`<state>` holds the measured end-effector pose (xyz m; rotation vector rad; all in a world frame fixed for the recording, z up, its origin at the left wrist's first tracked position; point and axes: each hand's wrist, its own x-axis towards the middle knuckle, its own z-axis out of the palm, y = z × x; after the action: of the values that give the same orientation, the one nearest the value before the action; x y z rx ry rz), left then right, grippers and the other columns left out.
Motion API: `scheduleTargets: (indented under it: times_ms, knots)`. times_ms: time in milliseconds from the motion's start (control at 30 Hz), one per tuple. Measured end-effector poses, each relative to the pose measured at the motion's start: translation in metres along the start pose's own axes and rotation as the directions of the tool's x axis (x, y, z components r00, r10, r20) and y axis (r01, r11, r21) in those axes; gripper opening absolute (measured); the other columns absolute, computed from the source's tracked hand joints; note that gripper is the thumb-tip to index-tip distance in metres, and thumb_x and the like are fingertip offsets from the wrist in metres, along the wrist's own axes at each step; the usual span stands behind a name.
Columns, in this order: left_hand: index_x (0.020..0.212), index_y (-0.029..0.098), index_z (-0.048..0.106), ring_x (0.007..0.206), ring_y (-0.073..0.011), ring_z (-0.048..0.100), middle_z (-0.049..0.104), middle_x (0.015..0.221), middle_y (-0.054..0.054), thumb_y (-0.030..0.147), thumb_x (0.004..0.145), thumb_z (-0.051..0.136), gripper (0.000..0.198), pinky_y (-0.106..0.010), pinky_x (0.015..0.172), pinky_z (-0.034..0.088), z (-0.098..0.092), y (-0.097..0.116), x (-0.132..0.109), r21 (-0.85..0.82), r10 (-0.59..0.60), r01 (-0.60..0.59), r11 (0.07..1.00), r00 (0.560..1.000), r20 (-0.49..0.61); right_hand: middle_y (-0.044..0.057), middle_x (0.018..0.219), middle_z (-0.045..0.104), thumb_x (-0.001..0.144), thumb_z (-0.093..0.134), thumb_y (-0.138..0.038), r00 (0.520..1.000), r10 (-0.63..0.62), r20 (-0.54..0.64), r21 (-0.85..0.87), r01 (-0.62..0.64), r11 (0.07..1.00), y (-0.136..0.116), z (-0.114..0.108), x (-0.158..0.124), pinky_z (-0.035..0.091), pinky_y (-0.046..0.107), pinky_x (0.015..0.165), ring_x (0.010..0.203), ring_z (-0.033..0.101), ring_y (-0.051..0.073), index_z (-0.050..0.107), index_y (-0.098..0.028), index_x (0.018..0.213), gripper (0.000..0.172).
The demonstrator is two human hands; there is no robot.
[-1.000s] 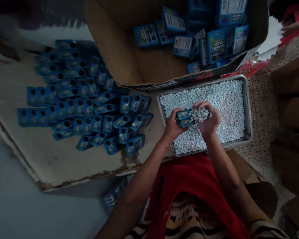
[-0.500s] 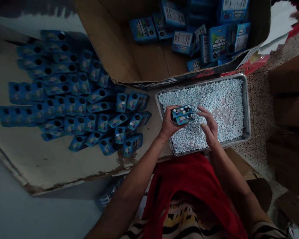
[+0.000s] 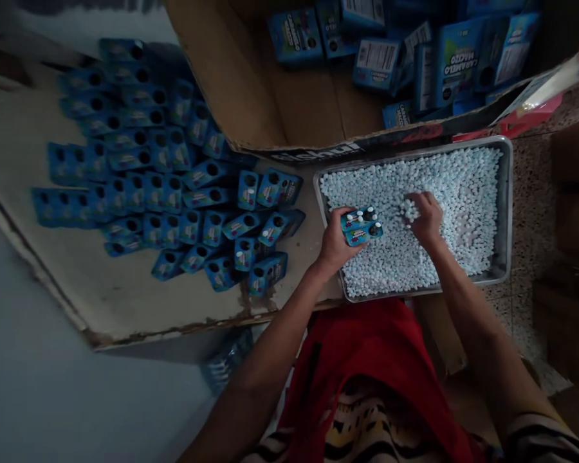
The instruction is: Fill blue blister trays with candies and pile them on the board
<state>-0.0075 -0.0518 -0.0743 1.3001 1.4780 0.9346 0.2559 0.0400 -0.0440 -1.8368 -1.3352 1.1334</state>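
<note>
My left hand (image 3: pixel 336 244) grips two small blue candy boxes (image 3: pixel 361 233) side by side over the left part of a metal tray (image 3: pixel 507 212). A dark round hole shows at the right end of each box, and several white candies lie on their upper faces. Small pale blue and white candies (image 3: pixel 386 276) cover most of the tray's bottom. To the right of the boxes, my right hand (image 3: pixel 427 218) is curled around a small heap of candies at its fingertips, low over the tray. Part of its palm is hidden from view.
Rows of blue boxes with round holes (image 3: pixel 154 193) stand on the worn white table (image 3: pixel 174 308) at left. Behind the tray, a large cardboard box (image 3: pixel 309 122) holds more blue boxes (image 3: pixel 376 61). Brown cartons (image 3: pixel 576 212) are stacked on the speckled floor at right.
My right hand has moved right, away from the boxes, and its fingers have closed around candies. My left hand still holds both boxes. The whole view has shifted slightly.
</note>
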Motion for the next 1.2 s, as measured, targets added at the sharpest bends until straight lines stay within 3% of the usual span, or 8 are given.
scheduleTargets:
  times_ms: [67,133,233,400,633,833,1000,1200]
  knots:
    - [0.131,0.028,0.052,0.11,-0.0288,0.074,0.071,0.126,-0.007,0.025,0.065,0.094,0.079,-0.043,0.093,0.062,-0.002,0.009,0.001,0.055,-0.002,0.002,0.998,1.0,-0.002,-0.003,0.088,0.071,0.07,0.092,-0.027,0.975,0.203,-0.087,0.296,-0.169,0.94,-0.021,0.008,-0.002,0.057,0.029,0.08,0.097,0.068,0.02,0.074,-0.027,0.088,0.025]
    - [0.129,0.027,0.054,0.111,-0.0299,0.072,0.07,0.123,-0.006,0.02,0.065,0.092,0.075,-0.045,0.095,0.061,-0.004,0.02,0.003,0.103,0.042,-0.041,0.994,0.999,-0.008,-0.005,0.083,0.069,0.073,0.087,-0.03,0.927,0.374,0.034,0.584,-0.322,0.745,-0.047,0.013,-0.014,0.055,0.026,0.07,0.081,0.066,0.015,0.07,-0.026,0.09,0.024]
    - [0.125,0.027,0.058,0.117,-0.0329,0.067,0.068,0.123,-0.008,0.011,0.065,0.087,0.068,-0.048,0.101,0.059,-0.006,0.04,0.006,0.176,0.132,-0.128,0.976,0.991,-0.014,-0.001,0.088,0.071,0.085,0.077,-0.045,0.917,0.327,0.227,0.786,-0.371,0.496,-0.091,0.022,-0.041,0.06,0.032,0.077,0.085,0.071,0.017,0.067,-0.026,0.091,0.022]
    - [0.119,0.025,0.061,0.111,-0.0341,0.065,0.066,0.116,-0.009,0.004,0.065,0.078,0.06,-0.05,0.098,0.058,-0.009,0.062,0.012,0.254,0.201,-0.22,0.942,0.975,0.097,0.0,0.077,0.061,0.095,0.069,-0.055,0.992,0.128,-0.001,0.781,-0.079,0.62,-0.137,0.043,-0.068,0.059,0.035,0.089,0.083,0.067,0.017,0.056,-0.026,0.068,0.042]
    - [0.128,0.03,0.058,0.118,-0.0333,0.071,0.069,0.124,-0.008,0.025,0.068,0.092,0.07,-0.053,0.101,0.061,0.005,0.047,0.006,0.009,0.093,-0.092,0.996,0.992,-0.086,-0.005,0.064,0.056,0.103,0.064,-0.048,0.828,0.552,0.096,0.899,-0.31,0.309,-0.096,0.015,-0.045,0.049,0.022,0.056,0.058,0.056,0.01,0.049,-0.025,0.074,0.041]
    - [0.138,0.027,0.051,0.131,-0.0311,0.07,0.067,0.138,-0.013,0.041,0.073,0.098,0.081,-0.052,0.111,0.06,0.035,0.032,0.003,-0.148,0.107,-0.108,0.983,0.994,-0.012,-0.005,0.072,0.069,0.089,0.083,-0.034,0.846,0.527,0.088,0.731,-0.414,0.543,-0.056,-0.011,-0.059,0.045,0.014,0.051,0.06,0.061,0.006,0.065,-0.02,0.084,0.024]
    - [0.155,0.031,0.048,0.156,-0.0365,0.052,0.05,0.167,-0.018,0.028,0.082,0.091,0.085,-0.058,0.122,0.053,0.041,0.026,-0.008,-0.07,0.117,-0.118,0.991,0.993,-0.018,-0.01,0.056,0.057,0.098,0.073,-0.025,0.708,0.546,0.448,0.791,-0.598,0.127,-0.041,-0.031,-0.056,0.028,0.013,0.036,0.041,0.04,0.004,0.057,-0.021,0.079,0.025]
    - [0.163,0.04,0.047,0.146,-0.031,0.063,0.061,0.158,-0.011,0.017,0.095,0.073,0.076,-0.053,0.114,0.061,0.061,0.023,-0.041,-0.016,0.017,-0.021,1.0,0.965,-0.26,-0.012,0.06,0.054,0.101,0.059,-0.018,0.814,0.4,0.42,0.852,-0.506,0.135,-0.058,-0.031,-0.062,0.028,0.012,0.036,0.042,0.037,0.004,0.068,-0.02,0.103,0.01]
